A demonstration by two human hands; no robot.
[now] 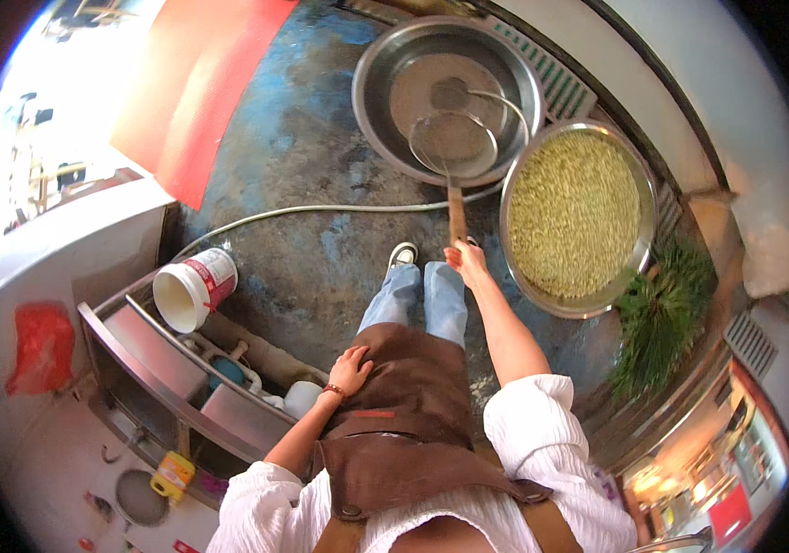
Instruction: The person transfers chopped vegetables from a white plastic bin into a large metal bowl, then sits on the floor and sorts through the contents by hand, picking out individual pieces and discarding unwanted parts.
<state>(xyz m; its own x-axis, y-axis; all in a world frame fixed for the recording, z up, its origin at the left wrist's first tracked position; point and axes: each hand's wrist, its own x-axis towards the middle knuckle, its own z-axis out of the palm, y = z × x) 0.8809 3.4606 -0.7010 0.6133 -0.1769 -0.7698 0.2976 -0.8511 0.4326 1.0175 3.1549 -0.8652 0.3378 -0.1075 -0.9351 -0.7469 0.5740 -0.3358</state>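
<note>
My right hand [467, 263] is closed around the wooden handle of a round wire-mesh strainer [454, 144]. The strainer's mesh is over the near part of a large steel basin [370, 104], whose contents look like water; I cannot tell whether the mesh touches it. The end of a pale hose [505, 100] reaches into this basin. Right beside it stands a second steel basin [510, 263], filled with small yellow-green beans or grains [574, 214]. My left hand [351, 372] rests on my brown apron [408, 394], fingers slightly spread, with nothing in it.
The hose crosses the wet floor to the left. A white plastic bucket [218, 276] lies tipped near a steel sink unit [180, 387] with pipes under it. Green leafy stalks [664, 318] lie right of the beans. A slotted plastic crate or grate [546, 69] sits behind the basins.
</note>
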